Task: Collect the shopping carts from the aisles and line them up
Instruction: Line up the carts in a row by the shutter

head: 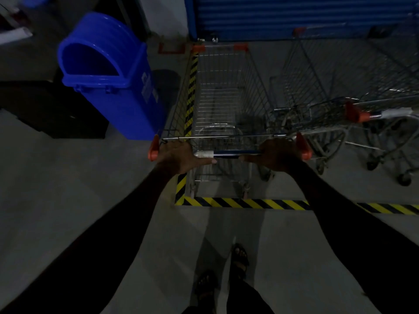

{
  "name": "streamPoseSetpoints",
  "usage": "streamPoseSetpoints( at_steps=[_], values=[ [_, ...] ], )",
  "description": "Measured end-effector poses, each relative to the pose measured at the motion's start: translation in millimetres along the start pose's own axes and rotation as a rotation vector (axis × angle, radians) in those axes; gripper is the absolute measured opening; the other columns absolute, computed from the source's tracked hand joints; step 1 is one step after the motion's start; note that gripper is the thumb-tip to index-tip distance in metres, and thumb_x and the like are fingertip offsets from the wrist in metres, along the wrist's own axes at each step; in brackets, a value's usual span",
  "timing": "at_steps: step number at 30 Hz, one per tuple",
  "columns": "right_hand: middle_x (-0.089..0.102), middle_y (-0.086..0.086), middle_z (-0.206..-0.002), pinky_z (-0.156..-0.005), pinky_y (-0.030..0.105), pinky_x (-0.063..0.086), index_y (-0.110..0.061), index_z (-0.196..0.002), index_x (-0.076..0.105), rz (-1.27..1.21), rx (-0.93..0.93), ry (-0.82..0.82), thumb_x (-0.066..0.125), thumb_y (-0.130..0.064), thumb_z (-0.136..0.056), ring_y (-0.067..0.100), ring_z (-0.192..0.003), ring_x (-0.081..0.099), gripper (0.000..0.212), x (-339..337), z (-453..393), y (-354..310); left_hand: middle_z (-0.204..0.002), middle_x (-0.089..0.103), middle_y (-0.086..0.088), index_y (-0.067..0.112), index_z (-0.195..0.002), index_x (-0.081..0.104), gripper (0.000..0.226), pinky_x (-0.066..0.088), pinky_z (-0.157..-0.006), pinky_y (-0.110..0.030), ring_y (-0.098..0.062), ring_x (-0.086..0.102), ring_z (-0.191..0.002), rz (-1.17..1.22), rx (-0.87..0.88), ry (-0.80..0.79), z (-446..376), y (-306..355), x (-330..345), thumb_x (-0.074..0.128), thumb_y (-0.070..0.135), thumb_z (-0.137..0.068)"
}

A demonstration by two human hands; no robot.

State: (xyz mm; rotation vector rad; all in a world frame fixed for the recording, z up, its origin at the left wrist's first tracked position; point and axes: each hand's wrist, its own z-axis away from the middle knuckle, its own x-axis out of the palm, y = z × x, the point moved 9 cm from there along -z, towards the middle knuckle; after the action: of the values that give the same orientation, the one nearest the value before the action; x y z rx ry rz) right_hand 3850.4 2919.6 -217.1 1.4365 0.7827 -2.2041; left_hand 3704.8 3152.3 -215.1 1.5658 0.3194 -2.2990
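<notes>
Shopping cart (223, 96): wire basket, empty, standing inside a floor bay edged with yellow-and-black hazard tape (247, 203); its front end close to a blue roller shutter (294, 17).
Handle bar (231, 153): blue, orange end caps, a pale band near its left end.
Left hand (179, 156): fingers curled over the bar beside the left cap, thumb lying along the bar.
Right hand (276, 156): fingers wrapped around the bar beside the right cap.
Second cart (317, 87): parked just right of the first, same facing.
Third cart (383, 123): further right, only partly in frame, orange cap on its handle.
Blue bin (108, 73): domed lid, just left of the bay.
Floor (68, 177): grey, dimly lit; two sandalled feet (239, 260) behind the tape.
</notes>
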Motion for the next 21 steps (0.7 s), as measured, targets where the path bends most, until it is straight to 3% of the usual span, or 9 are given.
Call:
streamPoseSetpoints(
  at_steps=[4,6,9,11,13,16,18,21],
  values=[
    [0.058,-0.004,-0.073,-0.087,0.042,0.053,-0.029,-0.07,0.058,-0.019,-0.024,0.033,0.013,-0.112,-0.059,0.023,-0.082,0.063,0.095,-5.4,7.4,-2.5,-0.102,0.071,-0.002,0.029,-0.087,0.061,0.104,0.054,-0.094,-0.048,-0.025,0.066,-0.096,0.057,0.062,0.0,0.2,5.5,-1.1,0.015,0.116,-0.055],
    [0.074,0.004,-0.096,-0.098,0.048,0.051,-0.026,-0.091,0.072,-0.057,-0.051,0.214,0.013,-0.106,-0.071,0.03,-0.102,0.07,0.102,-17.3,17.1,-2.0,-0.114,0.072,-0.002,0.028,-0.113,0.066,0.109,0.055,-0.089,-0.044,-0.024,0.066,-0.1,0.135,0.135,0.073,1.7,17.3,-7.3,0.021,0.114,-0.061],
    [0.075,0.003,-0.117,-0.105,0.05,0.047,-0.028,-0.112,0.075,-0.025,-0.046,0.53,0.036,-0.081,-0.094,0.03,-0.116,0.068,0.068,-35.1,42.5,17.5,-0.131,0.068,-0.008,0.025,-0.137,0.061,0.093,0.054,-0.097,-0.048,-0.032,0.063,-0.119,0.088,0.252,0.274,10.1,57.0,-27.8,0.044,0.094,-0.079],
    [0.072,0.007,-0.123,-0.096,0.046,0.053,-0.023,-0.121,0.073,-0.126,-0.03,0.615,0.053,-0.063,-0.098,0.032,-0.115,0.067,0.051,-38.5,65.6,40.6,-0.128,0.069,-0.011,0.021,-0.131,0.065,0.064,0.052,-0.097,-0.048,-0.035,0.063,-0.119,0.058,0.371,0.387,17.2,98.6,-38.8,0.061,0.069,-0.09],
    [0.071,0.01,-0.124,-0.09,0.042,0.055,-0.023,-0.139,0.065,-0.175,0.026,0.662,0.062,-0.052,-0.1,0.029,-0.111,0.067,0.049,-37.5,95.7,64.1,-0.113,0.072,-0.013,0.014,-0.117,0.071,0.042,0.053,-0.087,-0.045,-0.037,0.068,-0.104,0.105,0.512,0.518,31.1,146.9,-48.2,0.066,0.048,-0.093],
    [0.071,0.004,-0.109,-0.086,0.045,0.057,-0.023,-0.124,0.07,-0.257,0.175,0.675,0.06,-0.055,-0.097,0.027,-0.103,0.069,0.043,-21.2,141.9,106.4,-0.101,0.075,-0.013,0.009,-0.1,0.076,0.036,0.061,-0.081,-0.044,-0.036,0.073,-0.092,0.181,0.67,0.691,59.1,215.7,-51.2,0.06,0.039,-0.088],
    [0.071,-0.001,-0.109,-0.09,0.05,0.055,-0.025,-0.118,0.07,-0.261,0.281,0.672,0.064,-0.05,-0.097,0.026,-0.106,0.068,0.033,-7.8,170.5,137.7,-0.101,0.075,-0.012,0.009,-0.1,0.075,0.032,0.06,-0.081,-0.042,-0.036,0.073,-0.093,0.205,0.723,0.662,65.6,259.4,-38.7,0.065,0.037,-0.086],
    [0.07,-0.001,-0.107,-0.086,0.046,0.051,-0.024,-0.117,0.07,-0.27,0.397,0.705,0.064,-0.047,-0.098,0.028,-0.106,0.066,0.031,0.3,211.3,184.9,-0.102,0.071,-0.008,0.014,-0.103,0.069,0.025,0.056,-0.084,-0.044,-0.036,0.067,-0.099,0.188,0.774,0.509,69.0,320.6,-16.3,0.072,0.035,-0.09]
  ],
)
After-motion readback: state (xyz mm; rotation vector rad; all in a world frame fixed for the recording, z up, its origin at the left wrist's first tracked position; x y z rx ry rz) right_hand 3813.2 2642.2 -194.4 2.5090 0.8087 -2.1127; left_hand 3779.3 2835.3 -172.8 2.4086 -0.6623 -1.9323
